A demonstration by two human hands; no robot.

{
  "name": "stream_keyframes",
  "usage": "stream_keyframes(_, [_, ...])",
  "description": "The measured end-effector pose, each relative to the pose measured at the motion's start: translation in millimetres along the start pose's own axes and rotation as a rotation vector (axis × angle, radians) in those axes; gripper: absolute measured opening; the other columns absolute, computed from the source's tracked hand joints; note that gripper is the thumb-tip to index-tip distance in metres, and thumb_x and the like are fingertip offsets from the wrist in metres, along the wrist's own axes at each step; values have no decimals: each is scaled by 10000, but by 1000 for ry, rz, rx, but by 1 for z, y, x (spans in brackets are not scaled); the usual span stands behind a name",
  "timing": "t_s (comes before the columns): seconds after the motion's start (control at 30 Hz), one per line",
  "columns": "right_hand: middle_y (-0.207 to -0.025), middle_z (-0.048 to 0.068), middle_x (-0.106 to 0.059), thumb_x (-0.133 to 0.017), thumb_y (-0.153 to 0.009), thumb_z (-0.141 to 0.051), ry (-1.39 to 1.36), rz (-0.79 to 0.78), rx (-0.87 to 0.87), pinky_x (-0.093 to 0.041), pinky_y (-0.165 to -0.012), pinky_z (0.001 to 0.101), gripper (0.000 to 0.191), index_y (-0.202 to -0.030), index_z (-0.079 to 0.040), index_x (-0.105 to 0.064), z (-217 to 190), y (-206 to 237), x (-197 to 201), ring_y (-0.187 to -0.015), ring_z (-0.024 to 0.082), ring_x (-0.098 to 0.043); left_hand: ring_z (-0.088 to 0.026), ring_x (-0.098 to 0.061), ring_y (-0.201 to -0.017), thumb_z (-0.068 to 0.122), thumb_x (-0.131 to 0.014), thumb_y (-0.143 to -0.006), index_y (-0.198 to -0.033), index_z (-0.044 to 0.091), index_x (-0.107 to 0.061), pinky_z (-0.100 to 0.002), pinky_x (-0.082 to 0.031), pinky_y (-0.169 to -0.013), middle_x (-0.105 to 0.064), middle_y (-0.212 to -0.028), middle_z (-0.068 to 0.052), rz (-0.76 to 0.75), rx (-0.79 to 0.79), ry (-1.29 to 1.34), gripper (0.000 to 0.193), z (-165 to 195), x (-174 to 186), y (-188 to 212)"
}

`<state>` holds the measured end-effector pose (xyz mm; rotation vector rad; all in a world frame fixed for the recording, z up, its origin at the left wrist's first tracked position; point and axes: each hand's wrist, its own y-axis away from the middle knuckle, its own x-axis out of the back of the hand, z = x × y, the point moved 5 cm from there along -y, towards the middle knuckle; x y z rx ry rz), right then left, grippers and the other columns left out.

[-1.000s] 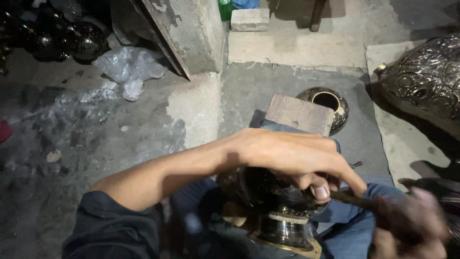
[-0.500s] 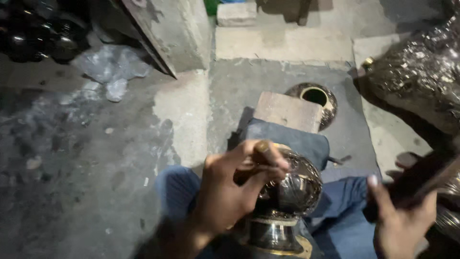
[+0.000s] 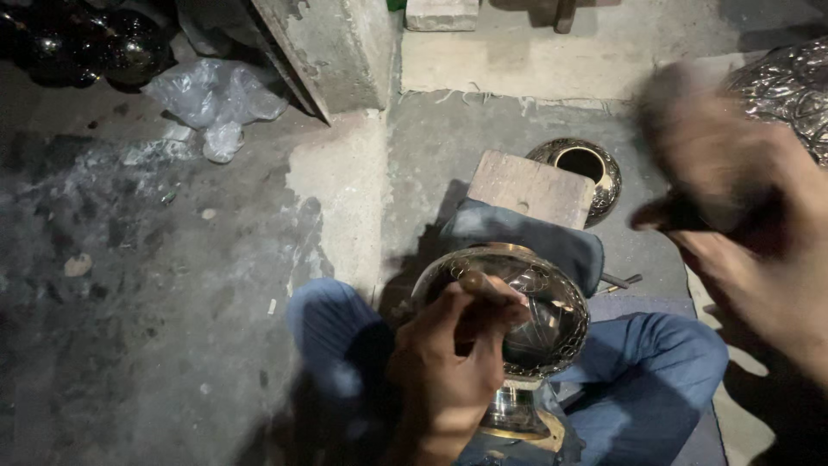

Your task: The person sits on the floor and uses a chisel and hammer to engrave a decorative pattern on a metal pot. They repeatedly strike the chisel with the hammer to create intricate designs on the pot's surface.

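Between your knees, on your lap, sits the round engraved brass vase (image 3: 517,319), its bulbous polished body uppermost and its narrower foot pointing down toward your blue trousers (image 3: 655,354). Your left hand (image 3: 453,362) rests against the near side of the body, fingers pressed together around a thin rod-like tool (image 3: 496,289) whose tip meets the metal. Your right hand (image 3: 733,198) is raised well above and to the right, blurred, closed on a dark handle (image 3: 668,216); what the handle belongs to cannot be made out.

Judging by its look, the vase is rigid and fairly heavy for its size, and the polished curve will likely be slippery under bare skin. The thin wall could dent, so the steadiest hold is probably the narrow waist above the foot, or the body cradled against your legs.

Just beyond the vase lies a folded dark blue cloth (image 3: 526,233) over a pale wooden block (image 3: 530,185), and beside that a small engraved brass pot (image 3: 586,168) stands open-mouthed on the concrete floor (image 3: 216,285). A large embossed metal vessel (image 3: 789,91) crowds the right edge, near your raised hand. Crumpled clear plastic (image 3: 220,99) lies well apart at upper left.
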<state>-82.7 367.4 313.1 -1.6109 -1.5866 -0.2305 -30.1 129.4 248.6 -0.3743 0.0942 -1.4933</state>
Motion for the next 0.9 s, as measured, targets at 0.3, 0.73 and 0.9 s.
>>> stream_keyframes(0.3, [-975, 80, -730, -822, -755, -221, 945, -347, 298, -605, -827, 373, 760, -1478, -158, -594, -71, -52, -13, -893, 225, -740, -127, -824, -868, 82, -687, -974, -999, 73, -695, -227, -676, -740, -809, -947, -25, 20, -23, -86, 28, 8, 1, 0])
stream_keyframes(0.73, [-1411, 94, -624, -514, -1002, -149, 1393, -688, 507, -633, -654, 306, 776, -1571, -548, -169, -56, -43, -44, -932, 204, -756, -151, -796, -805, 74, -704, -970, -911, 44, -710, -264, -638, -713, -784, -876, -61, 48, -102, -71, 66, 4, -5, 0])
stream_keyframes(0.9, [-1482, 14, -511, -470, -969, -238, 1430, -855, 231, -611, -848, 340, 789, -1541, -585, -51, -83, -54, -36, -1095, 199, -667, -157, -816, -872, 18, -633, -988, -1003, 38, -673, -259, -669, -768, -786, -937, -81, -14, -29, 62, 48, 4, -8, -4])
